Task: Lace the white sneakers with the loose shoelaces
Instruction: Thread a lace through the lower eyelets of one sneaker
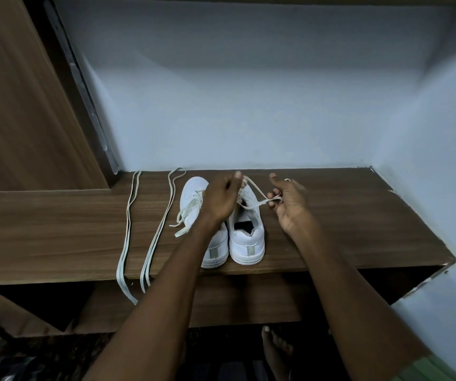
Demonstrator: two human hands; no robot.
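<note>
Two white sneakers stand side by side on a wooden shelf (331,229), heels toward me. The left sneaker (193,199) has a lace threaded, its ends trailing off to the left. Over the right sneaker (247,240), my left hand (221,199) pinches one stretch of a white lace (257,192) near the eyelets. My right hand (290,204) pinches the other stretch of that lace and holds it out to the right, taut. Two loose laces, one at far left (128,224) and one beside it (160,224), lie folded on the shelf, their ends hanging over the front edge.
A pale wall backs the shelf and closes it on the right. A wooden panel (23,105) rises at the left. Below the shelf is a dark recess, and my bare foot (276,350) stands on the floor.
</note>
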